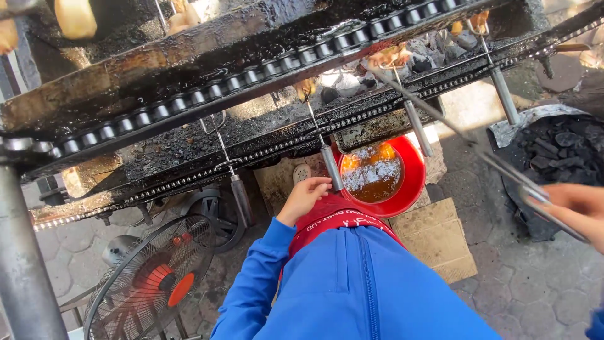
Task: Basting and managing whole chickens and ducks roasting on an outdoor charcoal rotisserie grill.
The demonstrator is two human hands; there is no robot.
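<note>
My left hand point(304, 196) reaches forward in a blue sleeve and closes around the metal handle of a skewer point(329, 165) that sticks out of a greasy, blackened chain-driven grill point(207, 94). My right hand point(576, 208), at the right edge, grips long metal tongs point(453, 123) whose tips reach a piece of meat point(390, 58) over the coals. A red apron covers my blue jacket.
A red basin point(412, 182) of oily liquid stands on the ground below the grill. Further skewer handles point(242, 198) hang along the front. A floor fan point(154, 277) stands at lower left, a tray of charcoal point(553, 151) at right, cardboard point(437, 236) on the paving.
</note>
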